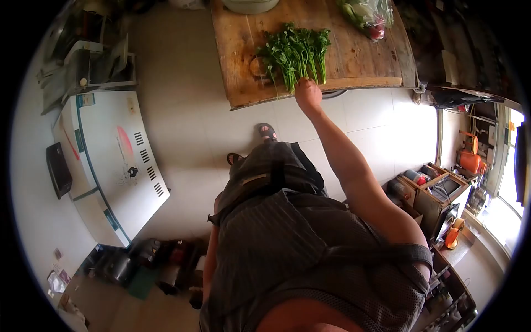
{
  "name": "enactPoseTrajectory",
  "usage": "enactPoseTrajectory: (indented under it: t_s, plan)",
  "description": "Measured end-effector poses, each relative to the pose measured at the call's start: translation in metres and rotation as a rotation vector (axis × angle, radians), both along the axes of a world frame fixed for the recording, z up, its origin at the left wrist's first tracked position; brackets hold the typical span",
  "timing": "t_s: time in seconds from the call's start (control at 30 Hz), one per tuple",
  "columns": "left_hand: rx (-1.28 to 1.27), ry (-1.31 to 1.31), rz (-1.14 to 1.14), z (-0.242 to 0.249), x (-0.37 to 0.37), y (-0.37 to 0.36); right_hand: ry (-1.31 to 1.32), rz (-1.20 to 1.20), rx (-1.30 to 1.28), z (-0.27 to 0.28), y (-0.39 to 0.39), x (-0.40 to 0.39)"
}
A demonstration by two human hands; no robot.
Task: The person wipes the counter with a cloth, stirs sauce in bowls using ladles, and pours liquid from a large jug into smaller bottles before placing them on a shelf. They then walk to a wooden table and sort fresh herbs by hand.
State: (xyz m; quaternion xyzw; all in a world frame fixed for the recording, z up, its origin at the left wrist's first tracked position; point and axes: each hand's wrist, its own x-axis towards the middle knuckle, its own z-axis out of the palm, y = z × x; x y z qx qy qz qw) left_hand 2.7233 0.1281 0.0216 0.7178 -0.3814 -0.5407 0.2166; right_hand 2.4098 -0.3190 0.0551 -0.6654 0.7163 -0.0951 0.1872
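A bunch of leafy green herbs (296, 52) with long thin stems lies spread on the wooden table (243, 83), leaves pointing away from me and stem ends towards the near edge. Over that edge reaches my right hand (308, 93), its fingers closed at the cut ends of the stems; the fingertips are partly hidden from above. My left arm (211, 249) hangs down beside my body, and its hand is out of sight behind my clothing.
A pale basin (250, 5) stands at the table's far side, with a clear plastic bag of vegetables (369, 19) at the far right. A white fridge (119, 160) is on the left. Cabinets (440, 193) stand to the right; shoes and boxes line the lower left.
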Motion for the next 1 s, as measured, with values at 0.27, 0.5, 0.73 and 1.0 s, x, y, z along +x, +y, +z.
enactPoseTrajectory:
  t_s: [0.27,0.5,0.73,1.0]
  plan:
    - [-0.002,-0.001,0.012,0.001,-0.003,0.004,0.062,-0.101,0.13,0.003,-0.013,0.01]
    - [-0.005,0.001,0.03,-0.004,-0.005,0.008,-0.472,-0.02,-0.013,0.093,-0.075,-0.015]
    - [-0.017,0.005,0.044,-0.007,-0.005,0.002,-0.641,-0.01,-0.202,0.158,-0.086,-0.01]
    - [-0.012,0.0,0.072,-0.003,-0.009,0.002,-0.1,-0.071,-0.008,-0.008,-0.053,-0.014]
